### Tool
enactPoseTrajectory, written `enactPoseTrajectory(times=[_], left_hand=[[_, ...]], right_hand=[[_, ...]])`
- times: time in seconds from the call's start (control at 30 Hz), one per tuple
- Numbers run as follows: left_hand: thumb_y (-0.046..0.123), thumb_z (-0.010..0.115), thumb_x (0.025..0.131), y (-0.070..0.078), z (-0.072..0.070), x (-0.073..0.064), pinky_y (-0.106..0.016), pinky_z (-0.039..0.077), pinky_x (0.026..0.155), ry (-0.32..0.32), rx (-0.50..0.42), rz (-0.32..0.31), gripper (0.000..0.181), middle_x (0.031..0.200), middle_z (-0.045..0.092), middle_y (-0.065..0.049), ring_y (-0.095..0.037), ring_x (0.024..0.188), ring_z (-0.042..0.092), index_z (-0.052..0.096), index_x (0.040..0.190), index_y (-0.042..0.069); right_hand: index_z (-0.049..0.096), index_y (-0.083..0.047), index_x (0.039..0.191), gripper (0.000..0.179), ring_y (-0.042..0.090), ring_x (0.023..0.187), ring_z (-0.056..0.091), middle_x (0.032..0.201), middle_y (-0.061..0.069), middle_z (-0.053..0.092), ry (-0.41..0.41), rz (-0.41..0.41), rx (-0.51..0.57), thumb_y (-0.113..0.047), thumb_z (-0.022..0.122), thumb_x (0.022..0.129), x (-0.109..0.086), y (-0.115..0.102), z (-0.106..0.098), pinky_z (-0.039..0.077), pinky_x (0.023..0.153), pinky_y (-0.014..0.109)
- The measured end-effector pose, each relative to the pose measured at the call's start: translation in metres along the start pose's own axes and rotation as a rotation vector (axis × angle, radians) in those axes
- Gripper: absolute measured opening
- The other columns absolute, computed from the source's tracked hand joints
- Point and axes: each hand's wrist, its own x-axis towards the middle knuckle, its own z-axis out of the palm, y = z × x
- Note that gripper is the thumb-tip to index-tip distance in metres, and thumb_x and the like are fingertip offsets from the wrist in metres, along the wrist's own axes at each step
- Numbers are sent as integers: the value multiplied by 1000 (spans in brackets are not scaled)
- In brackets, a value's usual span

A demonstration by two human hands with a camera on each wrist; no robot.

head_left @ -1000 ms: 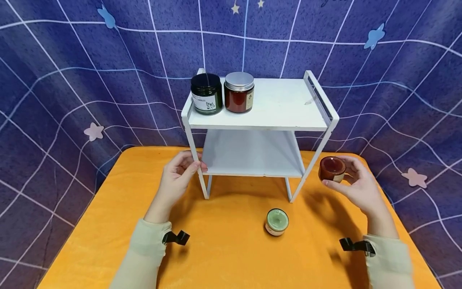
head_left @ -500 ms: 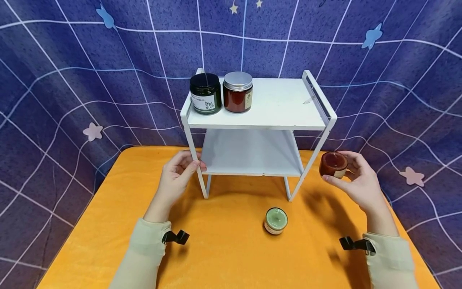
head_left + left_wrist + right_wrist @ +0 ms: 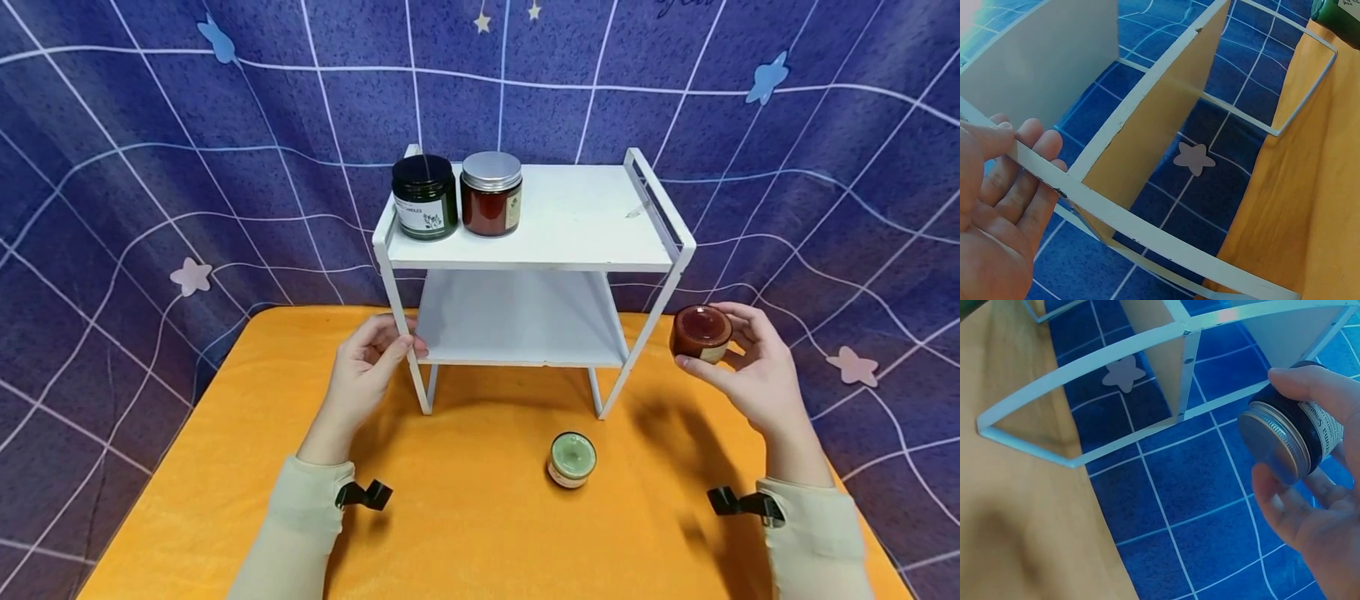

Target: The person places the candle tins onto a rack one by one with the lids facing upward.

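Grips the jar (image 3: pixel 701 329) in the right hand (image 3: pixel 761 371), middle right of the head frame, pinches the rack leg (image 3: pixel 392 293), left of centre, with the left hand (image 3: pixel 366 358), and could drop the jar through too slack a hold.

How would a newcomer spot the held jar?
Find the white two-tier rack. Right of it, the right hand grips an amber glass jar. Unlike the silver-lidded amber jar on the top shelf, it is held midair, glass uppermost.

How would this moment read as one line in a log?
Left hand: grips white rack | Right hand: holds small amber jar | Green jar: on orange table | Black-lidded jar, silver-lidded jar: on top shelf
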Motion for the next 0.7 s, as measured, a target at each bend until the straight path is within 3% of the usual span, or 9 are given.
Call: enactPoseTrajectory(times=[0.23,0.7], left_hand=[[-13,59,106,0,0,0,-29,64,88,-4,-2,0,18,96,79,-18,-17,86,79,67,122,-11],[-13,59,106,-2,0,-1,-29,64,87,5,-5,0,19,96,79,-18,-18,85,79,66,123,-11]], right_hand=[[60,4,147,87,12,108,74,129,5,73,-25,-21,184,31,85,69,3,-3,-2,60,89,18],[59,5,149,88,14,111,73,127,6,74,-27,-58,245,35,81,70,11,-10,-4,60,87,18]])
